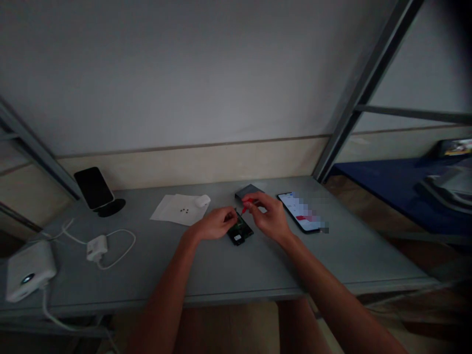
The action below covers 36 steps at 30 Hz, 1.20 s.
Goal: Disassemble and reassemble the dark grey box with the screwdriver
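Observation:
A small green circuit board (240, 232) lies on the grey table (228, 275) in front of me. My left hand (216, 223) rests at its left edge, fingers curled and pinched on the board. My right hand (269, 216) is closed round a small red-handled tool (246, 204), its tip pointing down at the board. A dark grey box (248, 191) sits just behind the hands.
A lit phone (302, 212) lies flat to the right. A white paper sheet (179, 209) with tiny dark screws (185, 211) and a white object (202, 200) lies left. A phone on a stand (95, 189), a white charger with cable (98, 247) and a white device (27, 269) sit far left.

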### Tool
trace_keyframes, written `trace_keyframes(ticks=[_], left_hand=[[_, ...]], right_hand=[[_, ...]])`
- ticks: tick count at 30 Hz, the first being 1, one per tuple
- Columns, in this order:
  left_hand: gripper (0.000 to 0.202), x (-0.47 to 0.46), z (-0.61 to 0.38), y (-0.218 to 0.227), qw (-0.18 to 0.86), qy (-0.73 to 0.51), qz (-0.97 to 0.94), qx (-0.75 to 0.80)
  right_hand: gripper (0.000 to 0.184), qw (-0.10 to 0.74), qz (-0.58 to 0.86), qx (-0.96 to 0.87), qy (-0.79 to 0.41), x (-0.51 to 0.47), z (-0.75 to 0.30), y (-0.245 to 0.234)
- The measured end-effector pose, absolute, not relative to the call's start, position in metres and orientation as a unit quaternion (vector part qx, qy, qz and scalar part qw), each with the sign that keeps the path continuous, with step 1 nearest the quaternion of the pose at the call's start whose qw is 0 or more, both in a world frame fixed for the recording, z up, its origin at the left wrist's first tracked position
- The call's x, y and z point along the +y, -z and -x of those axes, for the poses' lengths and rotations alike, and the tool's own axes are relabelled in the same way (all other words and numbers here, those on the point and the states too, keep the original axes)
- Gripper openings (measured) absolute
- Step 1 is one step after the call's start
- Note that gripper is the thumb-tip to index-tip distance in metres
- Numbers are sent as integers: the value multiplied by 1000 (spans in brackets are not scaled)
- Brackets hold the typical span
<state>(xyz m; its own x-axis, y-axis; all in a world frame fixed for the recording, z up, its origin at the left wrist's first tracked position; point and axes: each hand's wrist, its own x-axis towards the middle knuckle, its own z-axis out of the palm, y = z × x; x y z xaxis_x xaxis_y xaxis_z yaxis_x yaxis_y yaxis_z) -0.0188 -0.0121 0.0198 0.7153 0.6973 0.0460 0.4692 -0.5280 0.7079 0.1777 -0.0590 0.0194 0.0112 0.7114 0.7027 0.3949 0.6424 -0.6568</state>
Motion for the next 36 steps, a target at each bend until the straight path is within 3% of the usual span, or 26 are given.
trace_keyframes(ticks=[13,36], left_hand=[[14,-6,14,-20,489,-248,-780,300],[16,-2,11,-12,461,-266,-773,345]], right_hand=[[12,627,397,-660,-112,-60,-179,-21],[12,620,394,-673,-87,-63,-176,-23]])
